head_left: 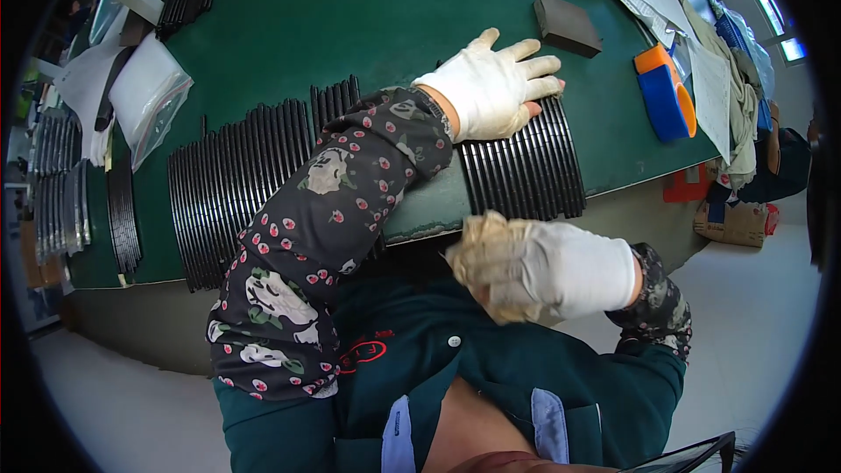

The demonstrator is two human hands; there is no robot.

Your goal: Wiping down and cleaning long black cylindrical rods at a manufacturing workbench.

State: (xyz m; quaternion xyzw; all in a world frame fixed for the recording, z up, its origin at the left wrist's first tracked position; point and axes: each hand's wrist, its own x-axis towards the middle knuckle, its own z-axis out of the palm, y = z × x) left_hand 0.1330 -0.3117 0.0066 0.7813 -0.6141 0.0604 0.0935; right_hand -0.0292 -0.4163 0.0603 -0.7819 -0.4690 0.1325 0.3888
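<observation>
Head view: gloved left hand [491, 88], fingers spread flat, holding nothing, presses black strips [526, 166] on green table [350, 26]. Right hand [543, 267] blurred; grip cannot be told.

We see white knit cotton gloves on the left hand [491, 88] and right hand [539, 267] — the right one's fingers grimy and fuzzed. Our sleeve covers [324, 236] are soft printed cloth. The black strips [526, 171] shine like glossy plastic on a matt green table mat [350, 17] — beside a dull grey block [568, 24] and a clear plastic bag [144, 96].
</observation>
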